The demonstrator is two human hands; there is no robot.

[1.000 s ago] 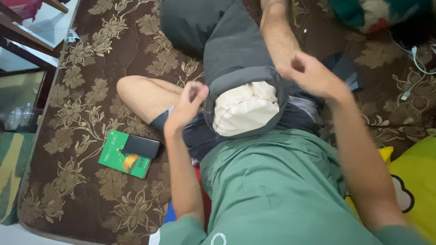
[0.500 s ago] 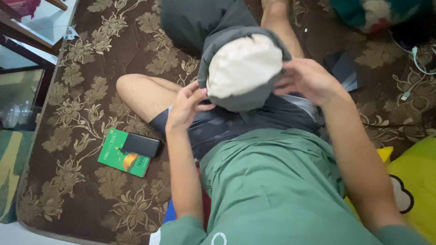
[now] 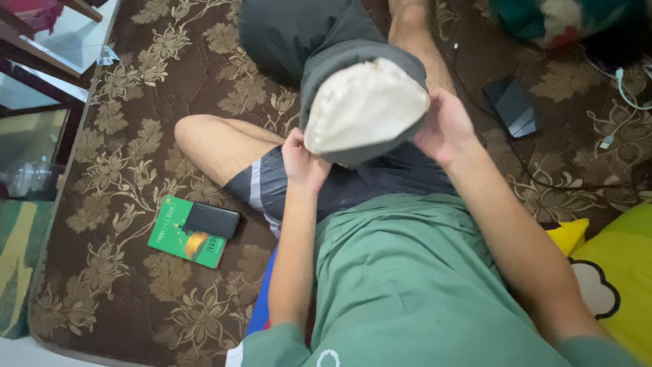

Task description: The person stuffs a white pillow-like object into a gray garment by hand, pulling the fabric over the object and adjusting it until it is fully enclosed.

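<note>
A green book (image 3: 182, 238) with a dark phone (image 3: 211, 219) on it lies on the floral mattress (image 3: 122, 136); the left hand (image 3: 303, 163) pinches the grey pillowcase (image 3: 339, 68) at its open edge — the right hand (image 3: 443, 128) grips the opposite edge; between them, raised above the lap, bulges the cream pillow (image 3: 367, 105) — probably soft, light, best held by the cloth hem.
</note>
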